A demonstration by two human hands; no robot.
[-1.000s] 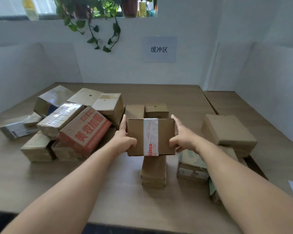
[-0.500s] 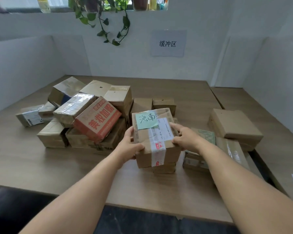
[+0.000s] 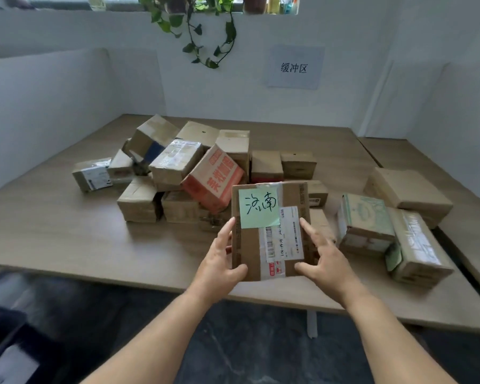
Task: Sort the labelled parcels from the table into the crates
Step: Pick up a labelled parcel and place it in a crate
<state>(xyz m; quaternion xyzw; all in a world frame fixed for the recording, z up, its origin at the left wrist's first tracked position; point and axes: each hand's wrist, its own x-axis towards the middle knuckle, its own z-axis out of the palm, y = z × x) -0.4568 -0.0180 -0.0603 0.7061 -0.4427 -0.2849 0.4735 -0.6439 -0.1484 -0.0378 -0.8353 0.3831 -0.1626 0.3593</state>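
Both hands holding a brown parcel (image 3: 270, 231) tilted up above the counter's (image 3: 67, 239) near edge, left hand (image 3: 219, 266) gripping its left side, right hand (image 3: 323, 261) gripping its right, green note (image 3: 258, 207) facing up, more parcels piling behind.

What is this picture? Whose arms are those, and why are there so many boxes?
There is no machine here. A person wears a camera on their head, so you see their own two arms from above. The left hand and the right hand hold a brown parcel between them, above the near edge of a wooden table. A green note with handwriting is stuck on top of it. Many more cardboard boxes lie on the table: a pile on the left and a few boxes on the right. A plant hangs down the wall behind.
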